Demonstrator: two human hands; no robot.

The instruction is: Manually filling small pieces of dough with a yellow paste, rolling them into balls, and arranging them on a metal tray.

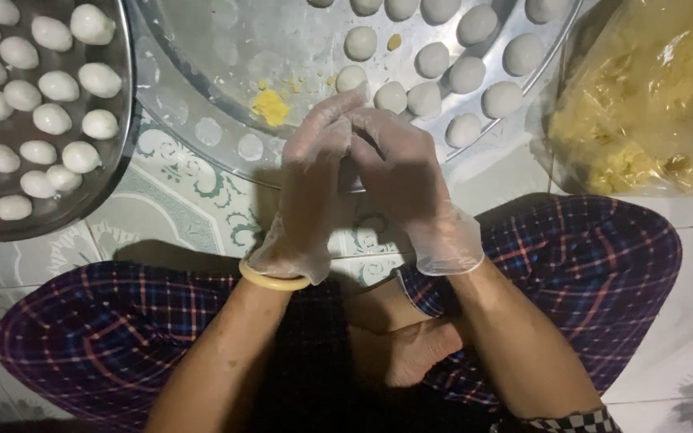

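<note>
Head view: my gloved left hand (308, 192) and right hand (403, 172) press together, fingers cupped closed over something hidden, above the round metal tray (202, 88) of dough balls (467, 74).

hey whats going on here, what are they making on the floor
A person sits cross-legged on a tiled floor, wearing thin clear gloves. The left hand and right hand are pressed together over the edge of a large round metal tray; whatever is between the palms is hidden. That tray holds a cluster of pale dough balls and a small lump of yellow filling. A second tray at the left is packed with more white balls, and a plastic bag of yellow filling lies at the right.
</note>
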